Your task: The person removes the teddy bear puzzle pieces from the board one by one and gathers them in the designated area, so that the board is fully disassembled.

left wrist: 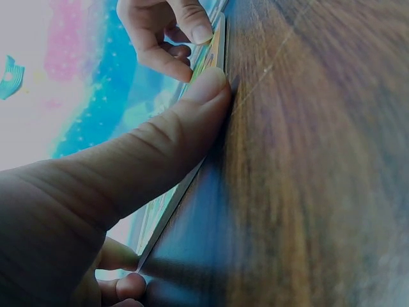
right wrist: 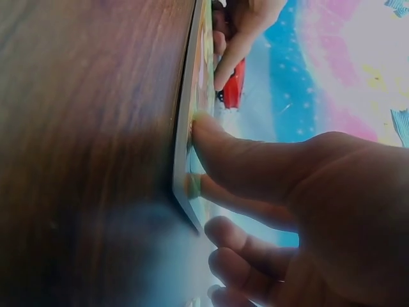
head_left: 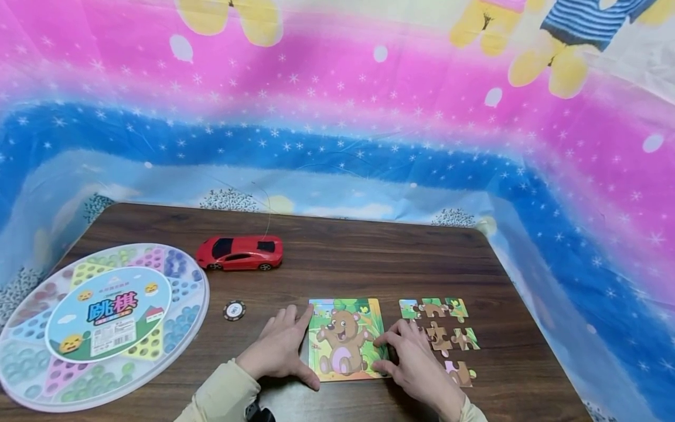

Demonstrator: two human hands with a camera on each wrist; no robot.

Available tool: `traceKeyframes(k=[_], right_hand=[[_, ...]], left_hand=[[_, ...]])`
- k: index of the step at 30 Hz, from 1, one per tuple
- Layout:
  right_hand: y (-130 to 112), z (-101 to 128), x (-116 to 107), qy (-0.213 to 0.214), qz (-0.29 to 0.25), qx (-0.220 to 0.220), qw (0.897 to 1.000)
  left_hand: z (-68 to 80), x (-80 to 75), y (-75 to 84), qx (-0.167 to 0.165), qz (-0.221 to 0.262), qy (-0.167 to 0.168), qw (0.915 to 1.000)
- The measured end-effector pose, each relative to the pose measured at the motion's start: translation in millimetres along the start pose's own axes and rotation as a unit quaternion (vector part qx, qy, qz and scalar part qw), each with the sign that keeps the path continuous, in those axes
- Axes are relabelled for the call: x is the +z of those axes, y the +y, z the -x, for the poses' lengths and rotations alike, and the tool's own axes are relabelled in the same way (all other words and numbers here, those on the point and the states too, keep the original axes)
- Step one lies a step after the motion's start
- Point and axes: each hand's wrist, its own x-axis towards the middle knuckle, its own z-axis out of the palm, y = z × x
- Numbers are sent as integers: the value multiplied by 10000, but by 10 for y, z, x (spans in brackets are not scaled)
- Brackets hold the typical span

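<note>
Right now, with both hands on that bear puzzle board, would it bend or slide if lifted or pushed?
The bear puzzle board looks thin and flat, so probably light yet fairly stiff; the right wrist view shows a straight edge. On the smooth wooden table it would likely slide easily. The left hand and right hand press its sides.

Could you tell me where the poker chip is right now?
In the head view, the poker chip lies on the table, between the checkers board and the left hand.
</note>
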Motion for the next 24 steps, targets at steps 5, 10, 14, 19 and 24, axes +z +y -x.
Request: traceKeyframes(k=[5, 10, 14, 19, 24], right_hand=[[-14, 8, -6, 27, 69, -74, 9999], [-20, 10, 0, 38, 86, -58, 9999], [-16, 16, 11, 77, 39, -14, 10000], [-26, 15, 2, 163, -86, 20, 9998], [-45, 2, -22, 197, -308, 116, 9993]], left_hand=[[5, -3, 2, 26, 27, 14, 10000], [7, 1, 0, 77, 15, 61, 10000], [5, 7, -2, 81, -5, 55, 10000], [4, 8, -2, 44, -27, 28, 10000], [3, 8, -7, 53, -16, 58, 10000]])
